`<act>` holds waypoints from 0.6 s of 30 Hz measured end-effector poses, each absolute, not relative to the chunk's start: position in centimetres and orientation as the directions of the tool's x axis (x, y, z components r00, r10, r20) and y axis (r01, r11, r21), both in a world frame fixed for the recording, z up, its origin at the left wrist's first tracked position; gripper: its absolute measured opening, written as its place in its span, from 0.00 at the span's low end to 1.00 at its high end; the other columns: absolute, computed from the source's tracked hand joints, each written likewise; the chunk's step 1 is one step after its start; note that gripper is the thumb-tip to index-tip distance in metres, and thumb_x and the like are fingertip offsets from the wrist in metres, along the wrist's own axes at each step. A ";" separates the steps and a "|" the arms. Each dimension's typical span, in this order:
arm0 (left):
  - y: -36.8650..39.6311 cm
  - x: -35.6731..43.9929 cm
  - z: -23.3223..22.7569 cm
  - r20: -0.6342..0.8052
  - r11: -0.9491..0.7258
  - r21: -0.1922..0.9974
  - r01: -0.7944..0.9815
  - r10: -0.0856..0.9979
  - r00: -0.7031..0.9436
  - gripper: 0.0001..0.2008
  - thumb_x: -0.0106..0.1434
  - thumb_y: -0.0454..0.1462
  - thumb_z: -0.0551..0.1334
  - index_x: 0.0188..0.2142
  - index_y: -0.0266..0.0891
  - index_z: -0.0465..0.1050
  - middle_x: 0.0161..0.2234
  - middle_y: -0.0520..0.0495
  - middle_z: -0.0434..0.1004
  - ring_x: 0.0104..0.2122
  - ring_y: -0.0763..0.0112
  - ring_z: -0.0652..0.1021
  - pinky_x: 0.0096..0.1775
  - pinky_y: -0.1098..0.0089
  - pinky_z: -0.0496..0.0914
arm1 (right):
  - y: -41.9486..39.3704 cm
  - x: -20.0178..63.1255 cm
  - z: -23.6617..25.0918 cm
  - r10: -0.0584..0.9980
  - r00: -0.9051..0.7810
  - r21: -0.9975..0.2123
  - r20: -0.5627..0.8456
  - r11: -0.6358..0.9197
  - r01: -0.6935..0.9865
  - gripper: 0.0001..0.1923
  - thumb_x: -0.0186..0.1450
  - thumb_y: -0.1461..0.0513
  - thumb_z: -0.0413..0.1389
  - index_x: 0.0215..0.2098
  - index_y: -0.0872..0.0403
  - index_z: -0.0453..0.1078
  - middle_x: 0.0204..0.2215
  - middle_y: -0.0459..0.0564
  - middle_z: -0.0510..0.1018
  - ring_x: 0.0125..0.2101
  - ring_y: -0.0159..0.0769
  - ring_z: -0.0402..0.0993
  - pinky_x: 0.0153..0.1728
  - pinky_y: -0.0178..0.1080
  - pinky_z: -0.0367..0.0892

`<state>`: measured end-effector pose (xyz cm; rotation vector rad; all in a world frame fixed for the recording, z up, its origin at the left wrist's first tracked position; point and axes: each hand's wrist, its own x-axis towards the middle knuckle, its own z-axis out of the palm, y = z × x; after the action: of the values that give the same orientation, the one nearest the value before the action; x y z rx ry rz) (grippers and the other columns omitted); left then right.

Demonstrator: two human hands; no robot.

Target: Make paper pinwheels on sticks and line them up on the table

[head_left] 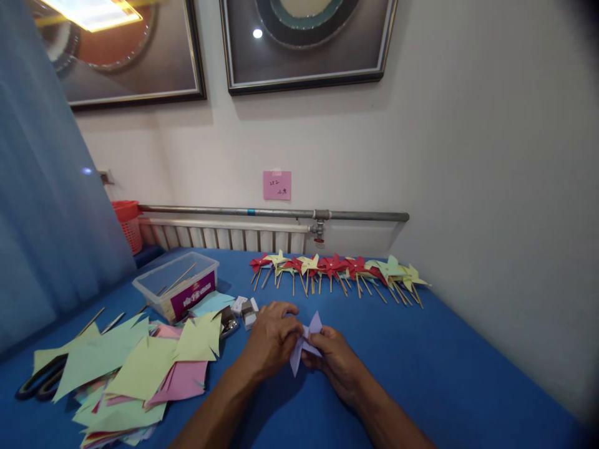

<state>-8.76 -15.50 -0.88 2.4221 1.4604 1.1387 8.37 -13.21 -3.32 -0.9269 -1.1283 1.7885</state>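
Between my two hands, above the blue table cover, is a purple paper pinwheel [315, 323] with its corners folded in towards the middle. My right hand [340, 362] grips it from the right, thumb on top and fingers beneath. My left hand [274, 335] has curled fingers pressed at its left side near the centre; whether a pin is between them is hidden. No stick shows on this pinwheel. Just left of my left hand stand small white boxes [249, 313] and an open dark box of small shiny metal pieces [229, 322].
Finished pinwheels on sticks [332, 266] lie in a row at the back. To the left are cut paper sheets [140, 368], black-handled scissors [42, 380] and a clear plastic tub [182, 280] holding sticks. A pipe [365, 216] runs along the wall behind.
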 end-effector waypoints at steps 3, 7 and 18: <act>-15.4 -8.9 -1.3 0.525 -0.529 0.373 0.762 0.798 0.296 0.10 0.67 0.32 0.61 0.38 0.44 0.82 0.53 0.43 0.80 0.52 0.56 0.76 0.52 0.55 0.65 | -13.4 8.4 -3.0 0.892 -0.429 -0.932 -0.142 -0.267 -0.246 0.14 0.52 0.54 0.68 0.29 0.57 0.76 0.22 0.45 0.77 0.23 0.29 0.69 0.29 0.33 0.64; -15.2 -9.0 -1.6 0.543 -0.545 0.261 0.797 0.765 0.346 0.09 0.68 0.33 0.61 0.39 0.44 0.82 0.53 0.42 0.80 0.51 0.54 0.76 0.51 0.54 0.65 | -13.5 8.4 -3.0 0.890 -0.437 -0.933 -0.133 -0.261 -0.248 0.15 0.52 0.53 0.68 0.30 0.56 0.76 0.22 0.45 0.77 0.24 0.30 0.70 0.29 0.34 0.65; -15.4 -8.8 -0.8 0.553 -0.567 0.221 0.794 0.743 0.377 0.10 0.68 0.32 0.60 0.39 0.42 0.82 0.52 0.42 0.80 0.49 0.56 0.75 0.49 0.58 0.64 | -13.0 8.4 -3.6 0.914 -0.384 -0.938 -0.128 -0.238 -0.253 0.17 0.53 0.51 0.71 0.29 0.55 0.76 0.22 0.45 0.77 0.22 0.30 0.69 0.27 0.33 0.67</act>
<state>-8.85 -15.41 -0.85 2.6736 1.4949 1.0029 8.35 -13.01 -3.59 -0.9140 -1.1379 1.7486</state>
